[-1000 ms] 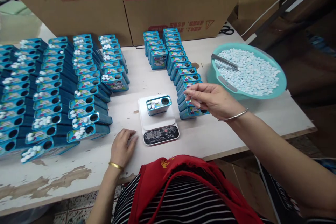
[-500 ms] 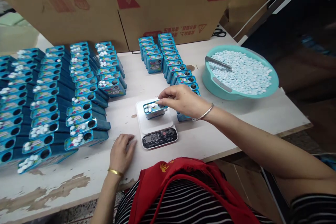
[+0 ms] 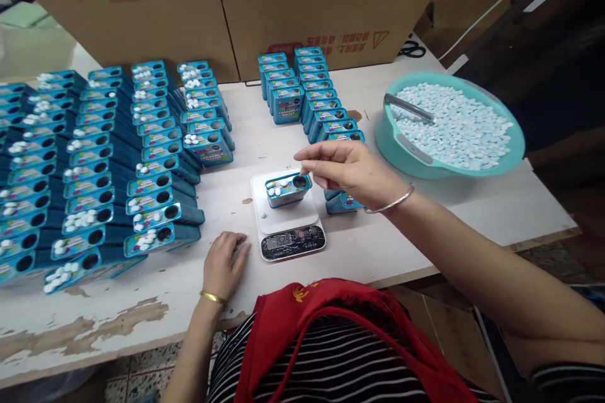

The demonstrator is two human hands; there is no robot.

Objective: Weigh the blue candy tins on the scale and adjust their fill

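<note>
A digital scale (image 3: 289,227) with a dark display panel carries an upright blue candy tin (image 3: 287,192). Several white candies (image 3: 275,187) lie on the tin's top, left of its round hole. One loose candy (image 3: 263,216) sits on the scale's plate. Over the hole, my right hand (image 3: 347,167) pinches a small white candy between thumb and forefinger, just above the tin. My left hand (image 3: 224,262) rests on the table left of the scale, thumb apart from the loosely bent fingers, holding nothing.
Rows of blue tins (image 3: 158,154) fill the left side, many with candies on top. More tins (image 3: 314,85) stand behind the scale. At right, a turquoise basin (image 3: 401,154) holds white candies and a metal scoop (image 3: 409,107). A large carton (image 3: 302,6) stands behind.
My right hand has drawn back slightly to the right, uncovering the tin's hole. A loose candy now shows on the scale's plate. My left hand stays resting on the table.
</note>
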